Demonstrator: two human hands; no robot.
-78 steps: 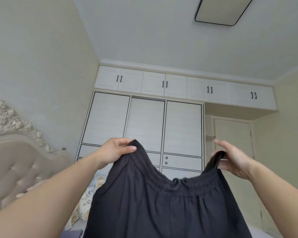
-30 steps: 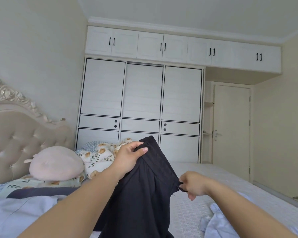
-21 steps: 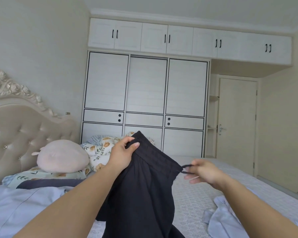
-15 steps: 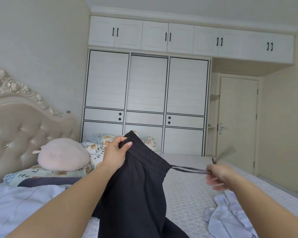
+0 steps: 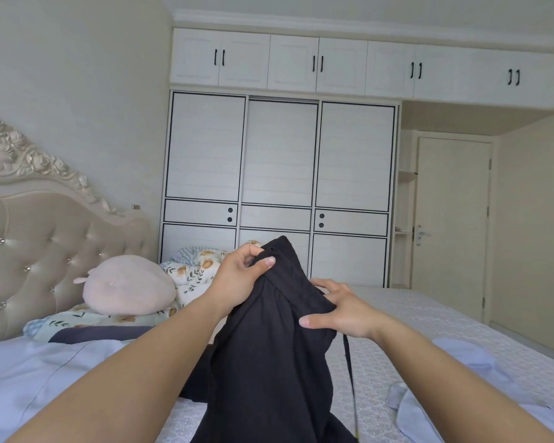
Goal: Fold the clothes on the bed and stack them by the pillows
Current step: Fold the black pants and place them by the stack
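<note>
Step now: getting the black pants [image 5: 269, 346] ready to fold. Left hand [image 5: 240, 279] has a tight grip on the waistband, held up over the bed [image 5: 429, 318]. Right hand [image 5: 339, 311] lies flat on the cloth w/ fingers straight, no grip. Next, prob. lay pants flat, then fold & stack by the pillows [image 5: 128, 284].

Soft daylight, sharp, edges perhaps warped
</note>
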